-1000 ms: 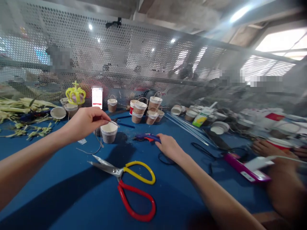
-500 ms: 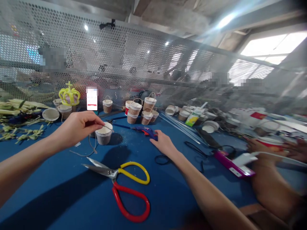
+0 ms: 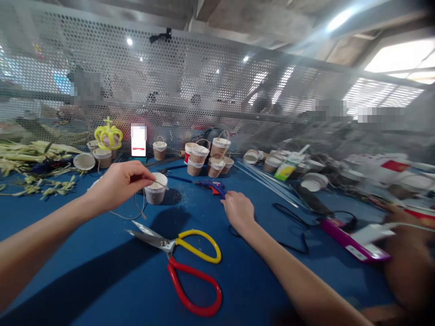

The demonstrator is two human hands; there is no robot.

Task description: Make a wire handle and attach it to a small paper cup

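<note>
Between the thumb and fingers of my left hand (image 3: 120, 183) is the end of a thin pale cord (image 3: 159, 183), held over the rim of a small paper-lined cup (image 3: 155, 192). The rest of the cord loops down onto the table beside the cup. My right hand (image 3: 239, 208) is closed round the handle of a blue hot glue gun (image 3: 211, 184), whose nozzle points left toward the cup. Large scissors (image 3: 166, 244) with one yellow and one red handle lie spread apart on the blue table, in front of both hands.
Several small cups with cord handles (image 3: 198, 156) stand along the back by a perforated metal screen (image 3: 190, 86). A lit phone (image 3: 138, 141) is propped there. Dried husks (image 3: 37, 158) lie left. Clear sticks (image 3: 268, 181), a purple power strip (image 3: 353, 240) and another person's arm (image 3: 408, 258) are right.
My right hand has gone from reaching with loose fingers at the glue gun to closing round its handle. The left hand still pinches the cord at the cup. The whole view has shifted slightly.
</note>
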